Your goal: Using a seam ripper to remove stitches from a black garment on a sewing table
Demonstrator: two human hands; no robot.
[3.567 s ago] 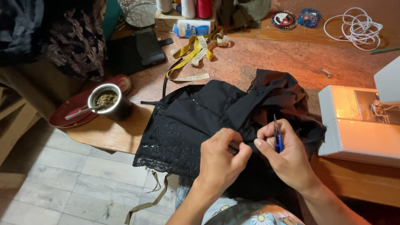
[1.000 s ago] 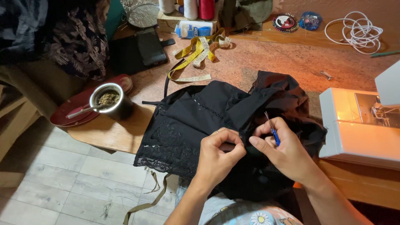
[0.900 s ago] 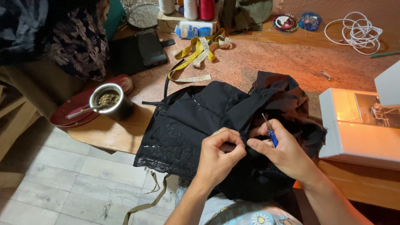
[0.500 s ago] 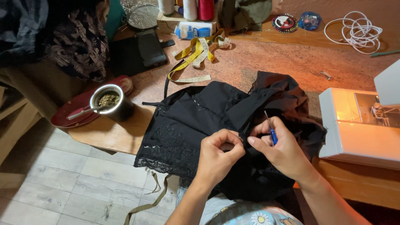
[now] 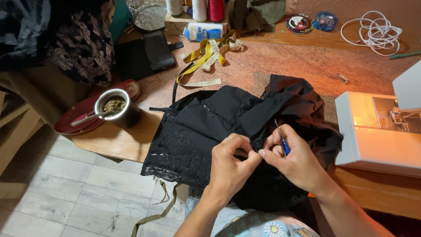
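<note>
Head view: two hands, left hand (image 5: 230, 164) pinching one black garment (image 5: 210, 127), right hand (image 5: 298, 160) gripping one blue tool (image 5: 284, 142)

Warm orange light glows at the right, spilling from the sewing machine (image 5: 377, 131) across the near tabletop (image 5: 280, 61) and fading toward the left. The tiled floor (image 5: 66, 193) at near left lies in cooler, dimmer light. The black garment (image 5: 206, 127) swallows detail, its folds barely readable. Both hands cast soft shadows onto it. Focus is sharp overall; straight lines bow slightly at the edges, and the far left corner is murky.
</note>
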